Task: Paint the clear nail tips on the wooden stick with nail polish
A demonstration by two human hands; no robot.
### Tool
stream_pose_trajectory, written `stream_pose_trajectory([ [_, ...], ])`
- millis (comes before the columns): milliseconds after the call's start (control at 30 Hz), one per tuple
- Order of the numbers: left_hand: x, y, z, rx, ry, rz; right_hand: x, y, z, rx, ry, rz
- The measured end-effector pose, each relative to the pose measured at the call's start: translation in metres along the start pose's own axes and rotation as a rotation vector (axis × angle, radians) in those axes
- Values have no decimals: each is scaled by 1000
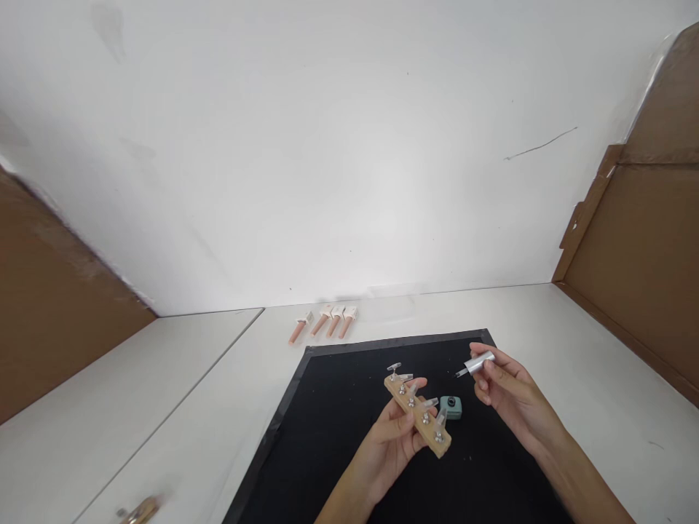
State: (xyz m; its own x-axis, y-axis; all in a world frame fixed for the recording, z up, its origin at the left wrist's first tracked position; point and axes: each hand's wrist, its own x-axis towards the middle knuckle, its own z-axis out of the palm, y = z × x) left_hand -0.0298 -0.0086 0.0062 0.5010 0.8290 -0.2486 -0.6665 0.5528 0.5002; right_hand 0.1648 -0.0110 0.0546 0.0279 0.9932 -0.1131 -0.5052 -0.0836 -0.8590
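My left hand (394, 435) holds a small wooden bar (419, 416) above a black mat (328, 437). Several metal screws and clips stick up from the bar. My right hand (505, 389) grips a short silver screwdriver-like tool (478, 363), its thin tip pointing left toward the bar but apart from it. A small teal block (451, 406) lies on the mat just right of the bar, between my hands.
Several copper-coloured pins with white heads (326, 321) lie in a row on the white table (164, 407) beyond the mat. Brown cardboard panels stand at the left (49, 313) and the right (638, 240). A blurred brass object (139, 511) lies at the lower left.
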Motion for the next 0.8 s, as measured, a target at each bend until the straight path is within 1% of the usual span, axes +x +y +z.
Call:
stream_pose_trajectory([
  [167,1,0,-2,14,-20,0,-1,0,3,-4,20,-28],
  [333,1,0,-3,20,-10,5,-1,2,0,-3,-4,-36],
  [500,1,1,0,39,-2,-4,-2,2,1,22,-16,-35],
  [633,-1,2,1,85,-20,-3,-5,1,0,-86,-57,-99],
  [800,2,-3,-3,133,-68,16,-12,0,1,-246,-116,-159],
])
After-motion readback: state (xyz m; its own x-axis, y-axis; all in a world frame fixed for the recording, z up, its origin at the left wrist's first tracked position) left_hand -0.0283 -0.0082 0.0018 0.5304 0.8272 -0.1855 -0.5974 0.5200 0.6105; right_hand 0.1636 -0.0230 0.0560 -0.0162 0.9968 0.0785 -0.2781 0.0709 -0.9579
